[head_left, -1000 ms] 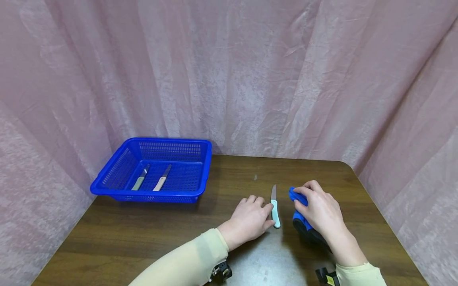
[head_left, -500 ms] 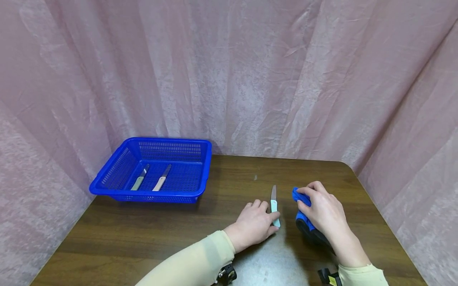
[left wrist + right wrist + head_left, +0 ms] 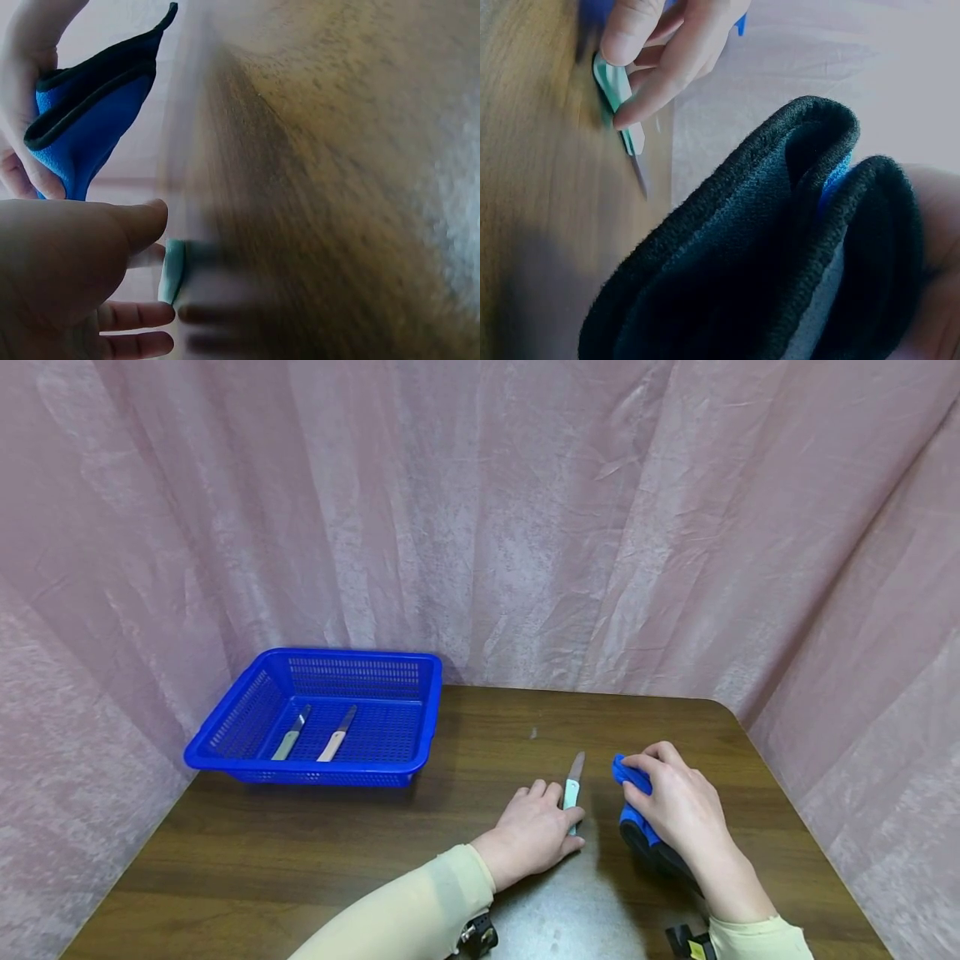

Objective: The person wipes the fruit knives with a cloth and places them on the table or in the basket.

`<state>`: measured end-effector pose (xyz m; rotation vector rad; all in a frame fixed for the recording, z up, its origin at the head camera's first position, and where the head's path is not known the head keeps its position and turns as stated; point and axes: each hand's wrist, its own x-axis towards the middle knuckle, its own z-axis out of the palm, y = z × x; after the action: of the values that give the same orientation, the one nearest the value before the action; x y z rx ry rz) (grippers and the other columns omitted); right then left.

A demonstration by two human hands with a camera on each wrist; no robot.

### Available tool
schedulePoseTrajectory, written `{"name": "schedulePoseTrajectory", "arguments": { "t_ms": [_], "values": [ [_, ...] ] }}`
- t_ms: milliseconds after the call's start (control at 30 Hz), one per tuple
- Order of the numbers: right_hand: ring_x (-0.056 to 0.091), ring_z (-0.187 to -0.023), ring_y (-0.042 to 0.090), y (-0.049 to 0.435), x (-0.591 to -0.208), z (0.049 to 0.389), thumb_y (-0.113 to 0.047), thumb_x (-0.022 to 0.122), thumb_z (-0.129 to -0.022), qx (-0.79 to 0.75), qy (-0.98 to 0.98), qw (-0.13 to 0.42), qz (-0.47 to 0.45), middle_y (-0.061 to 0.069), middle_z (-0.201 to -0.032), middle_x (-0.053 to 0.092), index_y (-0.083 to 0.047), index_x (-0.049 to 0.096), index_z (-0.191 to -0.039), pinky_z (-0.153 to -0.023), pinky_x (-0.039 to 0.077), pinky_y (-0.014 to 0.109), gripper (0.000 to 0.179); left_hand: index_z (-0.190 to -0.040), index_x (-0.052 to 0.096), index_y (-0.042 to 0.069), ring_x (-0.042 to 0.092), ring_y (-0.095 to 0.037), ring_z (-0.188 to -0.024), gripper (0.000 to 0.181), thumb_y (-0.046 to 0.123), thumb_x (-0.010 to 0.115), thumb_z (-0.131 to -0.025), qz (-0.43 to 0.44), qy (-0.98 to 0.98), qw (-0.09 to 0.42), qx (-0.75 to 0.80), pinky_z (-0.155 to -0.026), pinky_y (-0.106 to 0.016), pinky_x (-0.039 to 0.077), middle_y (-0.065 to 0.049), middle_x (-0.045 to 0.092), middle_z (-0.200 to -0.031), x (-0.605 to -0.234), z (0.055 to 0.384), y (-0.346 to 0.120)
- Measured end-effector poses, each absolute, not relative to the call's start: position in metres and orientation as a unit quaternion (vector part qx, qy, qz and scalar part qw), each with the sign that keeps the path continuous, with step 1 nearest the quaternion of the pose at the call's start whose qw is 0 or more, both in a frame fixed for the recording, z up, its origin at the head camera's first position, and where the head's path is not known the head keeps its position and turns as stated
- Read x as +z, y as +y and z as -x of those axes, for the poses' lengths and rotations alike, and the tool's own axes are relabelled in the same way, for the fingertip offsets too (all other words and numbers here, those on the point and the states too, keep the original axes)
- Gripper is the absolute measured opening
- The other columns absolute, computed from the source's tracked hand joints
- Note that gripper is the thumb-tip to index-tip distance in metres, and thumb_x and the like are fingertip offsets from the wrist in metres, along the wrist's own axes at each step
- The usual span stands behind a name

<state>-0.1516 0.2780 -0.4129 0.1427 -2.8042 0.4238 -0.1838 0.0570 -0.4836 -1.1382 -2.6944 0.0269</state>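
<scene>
A small paring knife (image 3: 572, 793) with a mint-green handle and a short blade lies on the wooden table, its tip toward the curtain. My left hand (image 3: 531, 835) pinches the handle near its butt between thumb and index finger; the other fingers stretch out beside it. In the right wrist view, the thumb (image 3: 628, 34) sits on the handle's end and the index finger crosses the handle. To the right, my right hand (image 3: 682, 806) grips a folded blue cloth (image 3: 636, 820) with black edging. The cloth's folds hang from the fingers, apart from the knife.
At the back left stands a blue plastic basket (image 3: 300, 766). Inside lie two more knives, one with a pale green handle (image 3: 286, 746) and one with a pale pink handle (image 3: 331, 746). A pink curtain (image 3: 480, 527) hangs behind the wooden table (image 3: 300, 860).
My left hand has shifted slightly right and closed thumb and index finger on the knife handle. The knife has turned, its tip swinging right. The right hand with the cloth moved slightly right.
</scene>
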Motion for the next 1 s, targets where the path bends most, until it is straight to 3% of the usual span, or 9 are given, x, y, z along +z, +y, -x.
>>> {"name": "schedulePoseTrajectory", "arguments": {
  "t_ms": [400, 767, 1000],
  "values": [
    [0.071, -0.085, 0.041, 0.279, -0.414, 0.152, -0.019, 0.082, -0.096, 0.150, -0.976, 0.151, -0.051, 0.015, -0.128, 0.064, -0.012, 0.081, -0.128, -0.071, 0.058, 0.057, 0.033, -0.106, 0.077, 0.030, 0.059, -0.020, -0.093, 0.027, 0.057, 0.076, -0.101, 0.372, -0.917, 0.141, -0.010, -0.069, -0.032, 0.043, 0.002, 0.062, -0.100, -0.487, 0.192, 0.055],
    [0.071, -0.089, 0.041, 0.278, -0.415, 0.150, -0.019, 0.082, -0.095, 0.154, -0.975, 0.153, -0.053, 0.015, -0.128, 0.065, -0.012, 0.081, -0.127, -0.072, 0.058, 0.057, 0.033, -0.118, 0.078, 0.024, 0.064, -0.021, -0.092, 0.031, 0.043, 0.086, -0.095, 0.348, -0.927, 0.142, -0.010, -0.070, -0.033, 0.049, 0.001, 0.065, -0.100, -0.488, 0.198, 0.053],
    [0.071, -0.089, 0.040, 0.275, -0.416, 0.149, -0.019, 0.082, -0.095, 0.157, -0.974, 0.153, -0.052, 0.015, -0.127, 0.065, -0.012, 0.081, -0.127, -0.073, 0.057, 0.057, 0.032, -0.108, 0.077, 0.019, 0.064, -0.020, -0.086, 0.023, 0.033, 0.088, -0.093, 0.341, -0.927, 0.153, -0.004, -0.068, -0.032, 0.050, 0.001, 0.065, -0.095, -0.490, 0.201, 0.047]
  ]
}}
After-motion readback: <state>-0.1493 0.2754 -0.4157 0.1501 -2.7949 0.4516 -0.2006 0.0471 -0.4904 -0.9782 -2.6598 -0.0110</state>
